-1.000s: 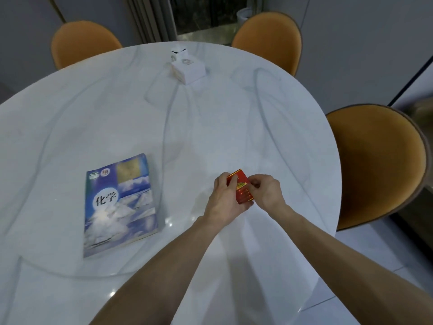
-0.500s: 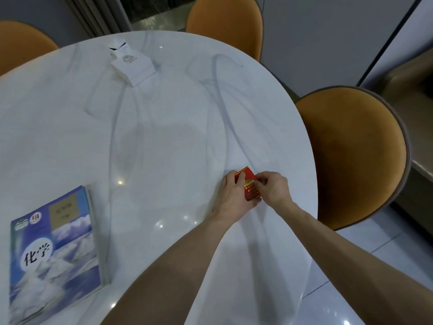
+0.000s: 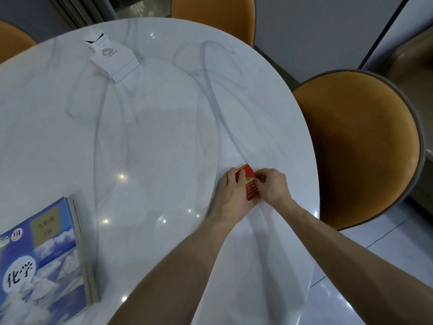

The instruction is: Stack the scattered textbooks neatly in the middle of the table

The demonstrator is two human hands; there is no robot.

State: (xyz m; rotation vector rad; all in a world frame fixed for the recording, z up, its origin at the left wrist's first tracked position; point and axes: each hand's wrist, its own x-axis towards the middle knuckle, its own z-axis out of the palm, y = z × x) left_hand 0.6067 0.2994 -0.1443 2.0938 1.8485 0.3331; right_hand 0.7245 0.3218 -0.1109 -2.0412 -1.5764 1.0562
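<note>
A blue chemistry textbook point(image 3: 44, 261) with a snowy mountain cover lies flat at the lower left of the round white marble table point(image 3: 164, 127), on top of another book whose edge shows at its right side. Near the table's right edge, both my hands hold a small red book point(image 3: 250, 184) with gold print. My left hand point(image 3: 230, 194) grips its left side with the thumb across the cover. My right hand point(image 3: 271, 184) pinches its right edge. Part of the red book is hidden under my fingers.
A white tissue box point(image 3: 112, 59) stands at the far left of the table. Orange chairs surround it: one at the right point(image 3: 365, 146), one at the back point(image 3: 213, 15), one at the far left point(image 3: 13, 45). Grey tiled floor lies at the lower right.
The view has swung right and closer to the table, so the blue textbook now sits at the lower left. Both hands stay on the small red book with almost no shift.
</note>
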